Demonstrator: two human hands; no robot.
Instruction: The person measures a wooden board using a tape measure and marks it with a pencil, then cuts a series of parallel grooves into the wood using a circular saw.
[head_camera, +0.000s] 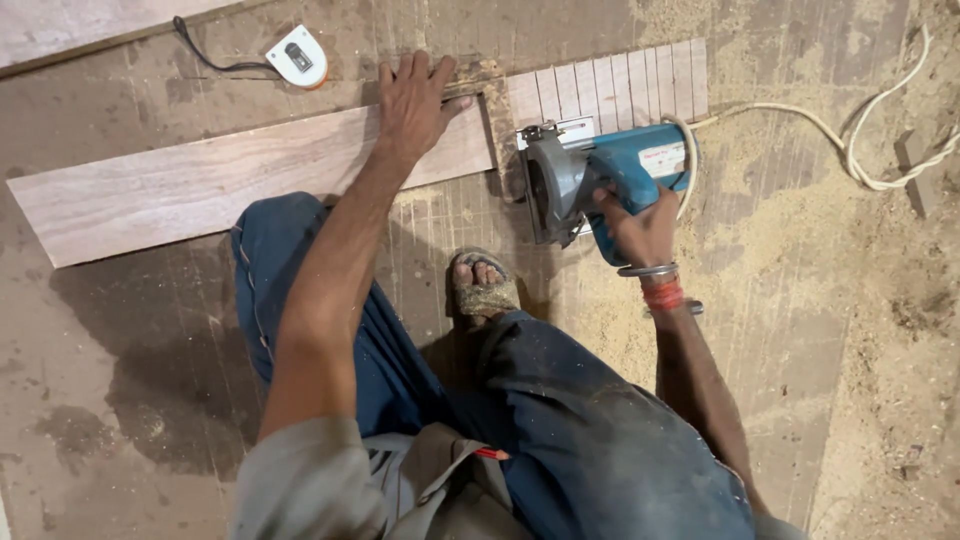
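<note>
Your left hand presses the plank, fingers spread; right of it, your right hand grips the blue circular saw, fingers clamped.

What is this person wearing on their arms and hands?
Both hands are bare, with no gloves. The left hand and forearm carry nothing; a short grey sleeve ends near the elbow. The right hand has a metal bangle at the wrist, with a band of red thread just behind it. Sawdust flecks the arms.
</note>
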